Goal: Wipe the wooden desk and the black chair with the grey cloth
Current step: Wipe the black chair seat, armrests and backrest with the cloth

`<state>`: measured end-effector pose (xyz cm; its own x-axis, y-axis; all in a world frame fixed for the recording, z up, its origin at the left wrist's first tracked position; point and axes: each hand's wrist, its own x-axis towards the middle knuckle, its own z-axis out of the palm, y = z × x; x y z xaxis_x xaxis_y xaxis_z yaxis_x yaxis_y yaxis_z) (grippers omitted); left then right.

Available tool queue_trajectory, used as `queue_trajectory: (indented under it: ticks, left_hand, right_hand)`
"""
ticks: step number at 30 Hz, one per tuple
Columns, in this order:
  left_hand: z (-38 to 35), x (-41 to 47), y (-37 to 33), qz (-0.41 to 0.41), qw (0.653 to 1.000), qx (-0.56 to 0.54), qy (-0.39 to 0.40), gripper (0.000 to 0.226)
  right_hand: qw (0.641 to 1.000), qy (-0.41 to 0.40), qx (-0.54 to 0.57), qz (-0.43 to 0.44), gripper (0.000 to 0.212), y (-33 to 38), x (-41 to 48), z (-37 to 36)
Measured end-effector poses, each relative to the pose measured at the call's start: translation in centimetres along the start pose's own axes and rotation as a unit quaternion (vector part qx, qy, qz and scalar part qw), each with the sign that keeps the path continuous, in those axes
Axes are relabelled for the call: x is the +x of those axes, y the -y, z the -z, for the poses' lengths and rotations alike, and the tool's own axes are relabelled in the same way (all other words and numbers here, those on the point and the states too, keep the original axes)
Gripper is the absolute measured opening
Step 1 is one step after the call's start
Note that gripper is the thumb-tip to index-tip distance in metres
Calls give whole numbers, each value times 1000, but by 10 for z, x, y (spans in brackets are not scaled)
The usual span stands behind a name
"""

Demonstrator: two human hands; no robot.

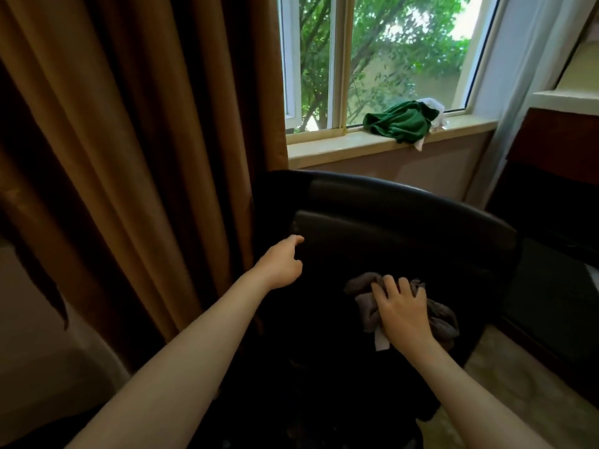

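Pressing down on the grey cloth (364,306), the right hand (405,315) held it bunched under the palm, fingers spread and curled over its upper folds. Cloth stuck out on both sides of the hand, and a white tag (381,342) poked out below the thumb side. The cloth lay against the inner face of the black chair (389,222), low on its curved back. Its long axis ran from upper left to lower right.

The left hand (282,265) was at the chair's left edge with the thumb stretched toward the cushion. Its fingers were lost in the dark, so I could not tell whether it gripped.

A brown curtain (146,157) hung to the left. Behind the chair was a window (372,59) with trees outside, and a green cloth (398,123) lay crumpled on the pale sill (324,150).
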<state>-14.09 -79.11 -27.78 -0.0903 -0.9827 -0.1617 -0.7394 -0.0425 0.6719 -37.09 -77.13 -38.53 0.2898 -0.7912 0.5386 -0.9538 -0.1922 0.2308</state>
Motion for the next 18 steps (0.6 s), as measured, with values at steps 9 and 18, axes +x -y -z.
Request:
queue_trajectory:
  ticks: [9,18]
  left_hand:
    - [14,36,34,7,998,59,19,65]
    - [-7,50,45,55,997,44,13,67]
  right_hand:
    - [990,-106,41,-79,50,13,61,29]
    - [992,-122,33,-23,47,16,76,-8]
